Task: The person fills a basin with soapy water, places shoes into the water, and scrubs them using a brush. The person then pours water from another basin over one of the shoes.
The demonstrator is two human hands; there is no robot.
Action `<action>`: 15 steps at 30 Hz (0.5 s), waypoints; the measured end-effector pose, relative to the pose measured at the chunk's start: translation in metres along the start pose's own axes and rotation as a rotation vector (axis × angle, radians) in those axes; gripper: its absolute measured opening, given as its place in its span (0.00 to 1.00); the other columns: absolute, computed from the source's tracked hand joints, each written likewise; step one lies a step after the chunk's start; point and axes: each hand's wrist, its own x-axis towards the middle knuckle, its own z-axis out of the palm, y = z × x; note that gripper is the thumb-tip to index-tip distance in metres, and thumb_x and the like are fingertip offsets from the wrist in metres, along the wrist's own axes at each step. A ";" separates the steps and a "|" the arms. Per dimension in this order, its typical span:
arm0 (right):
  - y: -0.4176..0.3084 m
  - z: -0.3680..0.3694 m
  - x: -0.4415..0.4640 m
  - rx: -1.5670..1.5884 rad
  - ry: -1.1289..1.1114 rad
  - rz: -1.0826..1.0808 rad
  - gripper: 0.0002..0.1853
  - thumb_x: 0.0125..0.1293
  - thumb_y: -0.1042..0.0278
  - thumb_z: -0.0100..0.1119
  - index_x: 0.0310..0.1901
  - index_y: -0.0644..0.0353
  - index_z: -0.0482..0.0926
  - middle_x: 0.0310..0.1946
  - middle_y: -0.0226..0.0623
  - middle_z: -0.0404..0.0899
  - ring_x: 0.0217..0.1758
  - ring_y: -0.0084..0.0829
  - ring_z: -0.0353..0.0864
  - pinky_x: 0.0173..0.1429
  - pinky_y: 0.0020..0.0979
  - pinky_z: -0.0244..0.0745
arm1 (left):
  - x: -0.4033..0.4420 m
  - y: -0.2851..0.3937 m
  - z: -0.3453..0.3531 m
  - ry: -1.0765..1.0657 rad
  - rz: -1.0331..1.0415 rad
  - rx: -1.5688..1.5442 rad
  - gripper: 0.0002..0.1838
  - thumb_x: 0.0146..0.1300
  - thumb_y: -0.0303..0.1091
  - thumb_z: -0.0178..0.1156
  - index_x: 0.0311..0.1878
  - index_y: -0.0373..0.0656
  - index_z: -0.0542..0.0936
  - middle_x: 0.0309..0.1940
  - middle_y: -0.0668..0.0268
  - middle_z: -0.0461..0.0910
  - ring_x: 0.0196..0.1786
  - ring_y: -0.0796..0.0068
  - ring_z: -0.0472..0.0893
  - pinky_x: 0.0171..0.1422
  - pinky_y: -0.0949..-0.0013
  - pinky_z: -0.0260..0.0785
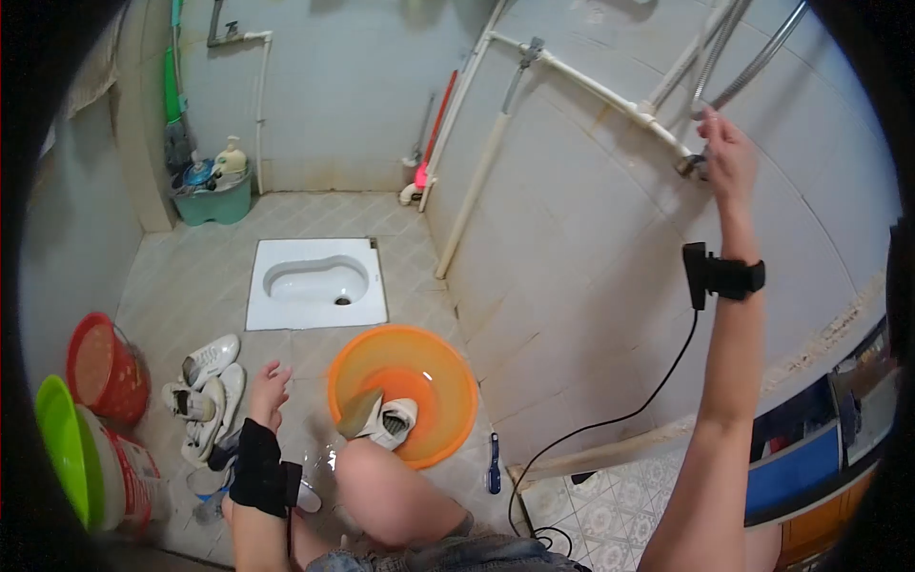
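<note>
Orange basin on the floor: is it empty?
Not empty: a white shoe lies inside the orange basin, by the rim nearest the person's knee. I cannot tell whether it holds water.

Head-worn view, facing forward and steeply down over a tiled washroom floor

The only view looks from the person's head, so the knee (pixel 396 491) and denim (pixel 448 558) come closest at the bottom edge, with both forearms reaching up from below; the orange basin (pixel 448 381) lies just past the knee, the squat toilet (pixel 316 284) farther off near the middle, and the back wall (pixel 334 105) farthest, along the top. A dark rounded border rings the wide, bowed picture, and the right-hand wall (pixel 572 238) leans across it.
</note>
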 end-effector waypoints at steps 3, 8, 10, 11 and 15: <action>0.029 0.003 0.004 0.319 0.053 -0.112 0.17 0.63 0.54 0.48 0.33 0.59 0.80 0.25 0.31 0.77 0.27 0.21 0.67 0.33 0.24 0.63 | -0.001 -0.001 0.001 -0.002 -0.022 0.007 0.29 0.54 0.41 0.59 0.58 0.44 0.64 0.52 0.59 0.66 0.41 0.73 0.69 0.39 0.71 0.64; 0.042 0.000 0.001 0.398 -0.010 -0.101 0.18 0.66 0.56 0.43 0.36 0.60 0.79 0.32 0.29 0.77 0.35 0.19 0.68 0.42 0.23 0.63 | -0.010 0.013 0.006 -0.020 0.046 -0.017 0.28 0.54 0.42 0.59 0.57 0.43 0.65 0.53 0.56 0.65 0.45 0.73 0.69 0.41 0.72 0.64; 0.041 -0.005 -0.005 0.553 -0.066 -0.123 0.18 0.67 0.57 0.41 0.38 0.62 0.79 0.36 0.31 0.78 0.39 0.20 0.69 0.48 0.23 0.63 | -0.008 0.012 0.008 -0.014 0.040 -0.006 0.28 0.54 0.42 0.60 0.57 0.43 0.66 0.53 0.56 0.65 0.45 0.73 0.69 0.41 0.72 0.64; 0.037 -0.012 -0.009 0.663 -0.084 -0.117 0.17 0.68 0.59 0.40 0.40 0.63 0.77 0.41 0.34 0.76 0.44 0.21 0.68 0.53 0.24 0.61 | -0.007 0.012 0.009 -0.012 0.042 0.001 0.28 0.54 0.42 0.60 0.56 0.42 0.66 0.53 0.56 0.65 0.45 0.73 0.69 0.41 0.73 0.64; 0.050 -0.013 -0.012 0.791 -0.169 -0.125 0.15 0.69 0.63 0.37 0.44 0.63 0.72 0.51 0.41 0.71 0.57 0.26 0.65 0.63 0.27 0.55 | -0.010 0.016 0.012 -0.021 0.056 -0.008 0.28 0.54 0.42 0.60 0.56 0.42 0.67 0.53 0.56 0.66 0.46 0.73 0.69 0.41 0.73 0.64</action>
